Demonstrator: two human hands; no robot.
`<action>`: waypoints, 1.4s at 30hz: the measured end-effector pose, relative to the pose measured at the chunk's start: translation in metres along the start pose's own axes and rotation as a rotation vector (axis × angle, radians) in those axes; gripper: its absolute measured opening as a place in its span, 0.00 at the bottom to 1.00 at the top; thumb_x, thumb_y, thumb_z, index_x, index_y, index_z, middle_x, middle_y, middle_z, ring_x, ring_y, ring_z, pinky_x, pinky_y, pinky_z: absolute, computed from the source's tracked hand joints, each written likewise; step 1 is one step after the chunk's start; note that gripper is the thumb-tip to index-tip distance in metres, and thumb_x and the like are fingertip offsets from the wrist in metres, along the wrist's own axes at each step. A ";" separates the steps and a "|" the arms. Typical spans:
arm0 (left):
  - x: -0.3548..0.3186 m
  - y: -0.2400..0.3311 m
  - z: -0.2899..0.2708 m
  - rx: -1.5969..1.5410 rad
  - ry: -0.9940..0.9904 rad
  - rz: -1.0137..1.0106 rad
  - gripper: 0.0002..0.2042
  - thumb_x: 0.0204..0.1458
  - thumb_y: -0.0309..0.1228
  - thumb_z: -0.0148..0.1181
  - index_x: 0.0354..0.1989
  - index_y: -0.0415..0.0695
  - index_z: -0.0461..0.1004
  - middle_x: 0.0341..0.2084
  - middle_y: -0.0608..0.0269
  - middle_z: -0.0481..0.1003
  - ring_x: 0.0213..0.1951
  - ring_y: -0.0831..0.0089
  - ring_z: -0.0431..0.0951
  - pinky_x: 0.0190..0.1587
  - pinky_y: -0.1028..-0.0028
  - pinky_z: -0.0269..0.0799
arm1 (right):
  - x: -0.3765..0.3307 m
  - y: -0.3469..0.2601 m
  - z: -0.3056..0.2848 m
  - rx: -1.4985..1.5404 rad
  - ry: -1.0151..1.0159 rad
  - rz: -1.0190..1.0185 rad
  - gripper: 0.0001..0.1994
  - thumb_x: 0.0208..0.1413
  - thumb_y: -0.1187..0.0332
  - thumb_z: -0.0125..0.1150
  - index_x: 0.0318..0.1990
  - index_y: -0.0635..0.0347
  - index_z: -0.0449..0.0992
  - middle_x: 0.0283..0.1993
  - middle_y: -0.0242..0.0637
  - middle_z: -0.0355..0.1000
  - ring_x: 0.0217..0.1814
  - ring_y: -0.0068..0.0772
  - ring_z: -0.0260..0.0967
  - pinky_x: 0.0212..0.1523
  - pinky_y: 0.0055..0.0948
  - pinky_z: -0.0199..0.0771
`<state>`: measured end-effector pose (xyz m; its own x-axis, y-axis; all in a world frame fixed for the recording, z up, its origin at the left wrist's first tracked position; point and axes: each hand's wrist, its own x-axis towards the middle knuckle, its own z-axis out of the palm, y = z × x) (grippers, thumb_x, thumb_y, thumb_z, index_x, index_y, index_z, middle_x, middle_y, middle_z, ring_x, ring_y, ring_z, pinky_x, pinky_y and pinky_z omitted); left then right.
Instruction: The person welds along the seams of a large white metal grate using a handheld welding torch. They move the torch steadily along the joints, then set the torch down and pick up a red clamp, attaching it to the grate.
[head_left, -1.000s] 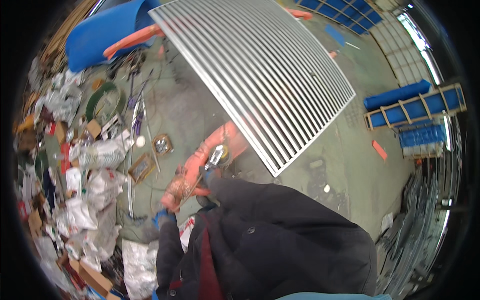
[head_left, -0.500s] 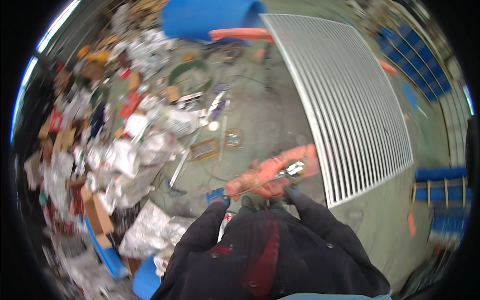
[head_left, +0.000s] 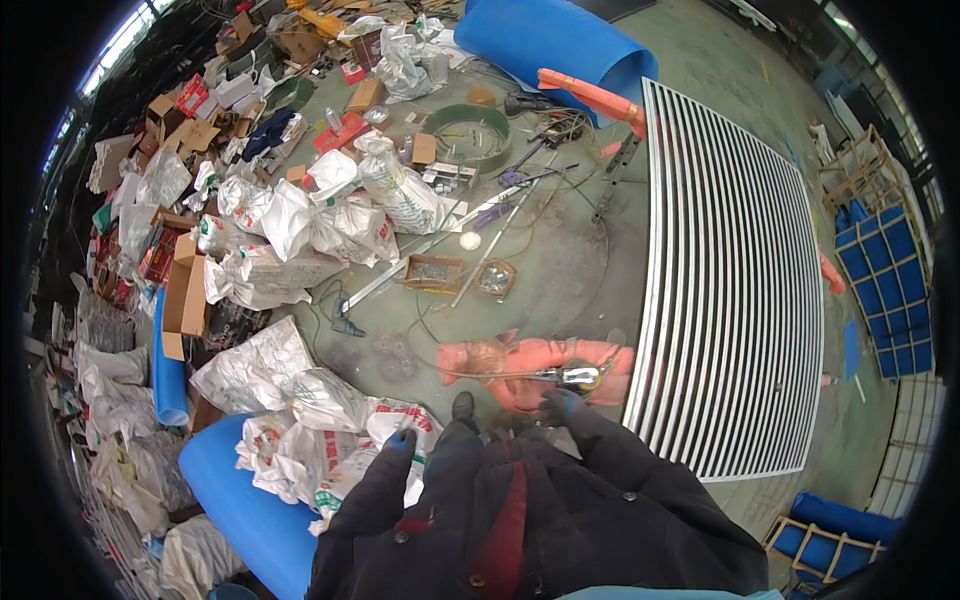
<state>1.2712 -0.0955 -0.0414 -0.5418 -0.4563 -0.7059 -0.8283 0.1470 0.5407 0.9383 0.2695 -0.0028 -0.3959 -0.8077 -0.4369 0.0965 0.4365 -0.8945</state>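
My right hand (head_left: 560,404), gloved in dark and blue, is closed on a shiny metal hand tool (head_left: 578,378) in front of my body; its grip is mostly hidden. From the tool a thin hose (head_left: 480,375) runs left. Below the tool is an orange-wrapped support (head_left: 540,355). Just right of that, a big silver slatted panel (head_left: 735,290) rests on it and on another orange-wrapped support (head_left: 595,97) at the far end. Low beside my left leg hangs my left hand (head_left: 402,440) in a blue glove, fingers loosely apart, holding nothing, over white woven sacks (head_left: 335,450).
Heaped sacks, cardboard boxes (head_left: 186,290) and scrap fill the left side. Two small trays of parts (head_left: 434,274), metal strips, cables and a corded tool (head_left: 345,325) lie on the floor ahead. Blue rolls (head_left: 545,40) stand at the back; blue crated panels (head_left: 882,275) are at right.
My view has swung left, so the panel and floor things shift right in it. My left hand has dropped back toward the sacks. The tool stays by my right hand.
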 end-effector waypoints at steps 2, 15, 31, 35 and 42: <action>-0.052 -0.049 0.032 -0.367 0.070 0.109 0.18 0.64 0.40 0.52 0.42 0.35 0.80 0.39 0.41 0.81 0.43 0.54 0.83 0.49 0.58 0.76 | 0.002 -0.041 -0.004 -0.312 -0.016 -0.298 0.20 0.65 0.52 0.59 0.53 0.59 0.77 0.45 0.39 0.79 0.42 0.42 0.79 0.45 0.41 0.79; -0.176 -0.052 0.207 -0.554 0.109 -0.333 0.15 0.60 0.40 0.57 0.41 0.38 0.75 0.35 0.40 0.78 0.40 0.42 0.79 0.47 0.52 0.74 | 0.020 -0.021 0.084 -1.085 0.079 -0.335 0.19 0.65 0.51 0.59 0.57 0.49 0.79 0.46 0.38 0.80 0.44 0.40 0.80 0.44 0.41 0.77; -0.253 -0.129 0.280 -0.697 0.140 -0.356 0.15 0.62 0.41 0.55 0.40 0.40 0.74 0.36 0.39 0.78 0.41 0.42 0.79 0.45 0.52 0.74 | 0.010 0.046 0.136 -0.202 -0.316 0.098 0.16 0.61 0.57 0.61 0.54 0.47 0.80 0.48 0.45 0.80 0.45 0.42 0.80 0.43 0.43 0.78; -0.287 -0.163 0.300 -0.728 0.180 -0.366 0.15 0.62 0.41 0.54 0.40 0.40 0.74 0.36 0.39 0.78 0.41 0.42 0.79 0.45 0.52 0.74 | -0.016 0.052 0.082 -0.279 -0.162 0.239 0.16 0.63 0.59 0.60 0.56 0.48 0.78 0.49 0.45 0.79 0.45 0.41 0.79 0.42 0.42 0.79; -0.338 -0.173 0.321 -0.740 0.256 -0.429 0.15 0.63 0.41 0.53 0.40 0.41 0.74 0.37 0.38 0.77 0.41 0.42 0.79 0.44 0.51 0.73 | 0.002 -0.031 0.053 -0.624 0.021 0.304 0.16 0.64 0.59 0.59 0.56 0.49 0.78 0.47 0.44 0.79 0.44 0.39 0.79 0.42 0.41 0.79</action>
<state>1.5517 0.3155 -0.0432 -0.0847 -0.5371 -0.8393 -0.5996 -0.6452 0.4734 0.9833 0.2333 0.0195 -0.4523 -0.6087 -0.6519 -0.3351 0.7934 -0.5082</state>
